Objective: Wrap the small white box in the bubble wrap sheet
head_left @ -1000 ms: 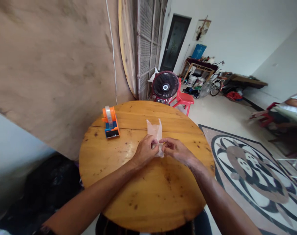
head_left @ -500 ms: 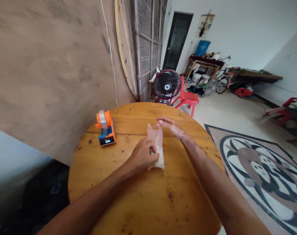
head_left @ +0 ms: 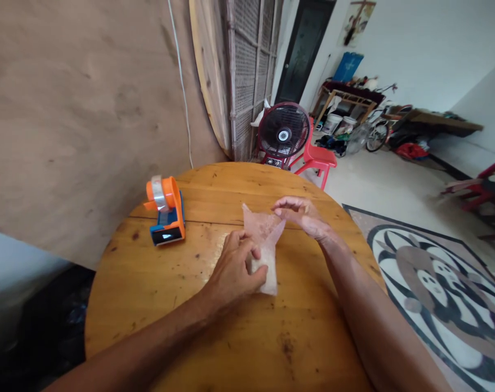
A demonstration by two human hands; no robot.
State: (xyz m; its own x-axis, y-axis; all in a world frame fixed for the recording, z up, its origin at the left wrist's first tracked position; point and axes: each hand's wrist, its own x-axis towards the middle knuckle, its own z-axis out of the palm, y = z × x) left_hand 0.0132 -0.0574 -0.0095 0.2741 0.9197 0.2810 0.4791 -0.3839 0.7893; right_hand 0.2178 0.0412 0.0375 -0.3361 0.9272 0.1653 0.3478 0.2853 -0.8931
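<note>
A pinkish, see-through piece of bubble wrap (head_left: 267,227) lies on the round wooden table (head_left: 214,326), its near part folded into a whitish layer. My left hand (head_left: 241,261) holds the near part down, fingers and thumb curled about it; some fingertips are hidden. At the far right corner, my right hand (head_left: 300,215) pinches the wrap between thumb and fingers and pulls the loose flap outward. Whether anything lies inside the folds I cannot tell.
An orange and blue tape dispenser (head_left: 167,212) with a roll of clear tape stands at the table's left side. Beyond the far edge are a fan (head_left: 283,135) and a red chair (head_left: 318,155). A brown board (head_left: 87,109) leans on the left.
My right hand has drawn the far corner of the bubble wrap to the right, spreading its far end wider. My left hand stays on the near part. The camera view has shifted slightly.
</note>
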